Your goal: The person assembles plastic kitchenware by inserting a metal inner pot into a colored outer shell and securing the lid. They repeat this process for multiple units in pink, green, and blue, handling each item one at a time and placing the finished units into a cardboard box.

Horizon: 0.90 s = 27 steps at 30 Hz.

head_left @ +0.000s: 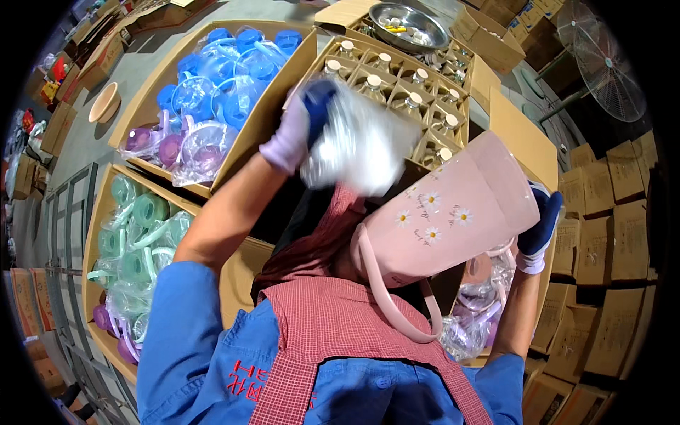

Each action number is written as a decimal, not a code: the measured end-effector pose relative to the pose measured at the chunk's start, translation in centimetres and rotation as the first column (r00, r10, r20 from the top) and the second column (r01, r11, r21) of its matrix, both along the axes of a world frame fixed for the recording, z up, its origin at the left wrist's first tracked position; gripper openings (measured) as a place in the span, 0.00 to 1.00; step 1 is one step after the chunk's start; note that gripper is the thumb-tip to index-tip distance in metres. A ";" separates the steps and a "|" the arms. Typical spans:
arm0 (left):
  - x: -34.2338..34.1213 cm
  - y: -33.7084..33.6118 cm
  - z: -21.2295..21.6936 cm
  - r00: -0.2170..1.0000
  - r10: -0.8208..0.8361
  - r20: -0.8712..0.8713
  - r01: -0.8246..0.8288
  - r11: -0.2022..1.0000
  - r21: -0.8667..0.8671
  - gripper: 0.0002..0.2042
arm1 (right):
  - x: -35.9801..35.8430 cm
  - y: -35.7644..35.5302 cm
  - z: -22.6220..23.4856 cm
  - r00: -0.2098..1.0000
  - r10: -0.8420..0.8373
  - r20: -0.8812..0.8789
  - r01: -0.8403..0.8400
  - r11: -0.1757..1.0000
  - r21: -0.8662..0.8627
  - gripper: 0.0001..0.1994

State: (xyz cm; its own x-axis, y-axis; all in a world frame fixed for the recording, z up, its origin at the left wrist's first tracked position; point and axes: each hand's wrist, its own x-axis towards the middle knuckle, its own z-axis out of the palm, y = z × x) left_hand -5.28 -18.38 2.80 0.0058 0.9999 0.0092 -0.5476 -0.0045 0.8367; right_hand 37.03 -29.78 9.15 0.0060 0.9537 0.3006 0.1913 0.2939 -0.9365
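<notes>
My left hand [306, 122], in a purple-and-navy work glove, grips a crumpled clear plastic bag [358, 145] that is smeared by motion. Across my front lies a pink bucket [439, 209] printed with white daisies, tilted so its wide end points up and right. Its pink strap handle [386, 290] hangs toward my apron. My right hand [540, 225], gloved likewise, holds the bucket at its wide end; some of its fingers are hidden behind it. The plastic bag is close to the bucket's left side, and I cannot tell whether they touch.
Beyond my hands stands a divided carton of corked glass bottles [412, 105], with a metal bowl [407, 27] behind it. Left are cartons of wrapped blue and purple items [212, 78] and green ones [142, 244]. Stacked boxes [602, 241] and a fan [602, 60] stand right.
</notes>
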 end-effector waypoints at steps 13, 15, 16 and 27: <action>6.3 8.8 17.4 0.383 0.828 -0.410 0.461 0.214 0.861 0.23 | -17.1 20.7 11.1 0.765 0.581 -0.278 -0.586 0.807 0.074 0.18; 5.0 10.8 15.2 0.311 0.772 -0.555 0.343 0.454 0.823 0.21 | -15.7 24.1 9.3 0.920 0.310 -0.240 -0.294 0.951 0.099 0.14; 0.1 13.3 12.4 0.244 0.635 -0.733 0.422 0.611 0.670 0.20 | -14.9 25.6 8.8 0.835 0.362 -0.416 -0.348 0.931 0.112 0.13; 0.3 24.8 2.8 0.193 0.287 -0.938 0.139 0.939 0.315 0.17 | -16.0 26.5 2.3 0.915 0.263 -0.306 -0.120 0.902 0.415 0.08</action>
State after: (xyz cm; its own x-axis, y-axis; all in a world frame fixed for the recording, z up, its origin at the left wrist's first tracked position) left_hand -4.97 6.46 5.56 0.1492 0.9386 0.3110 0.7067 -0.3212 0.6304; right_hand 20.99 -3.26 11.45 0.0062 0.7587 0.6514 -0.2205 0.6364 -0.7391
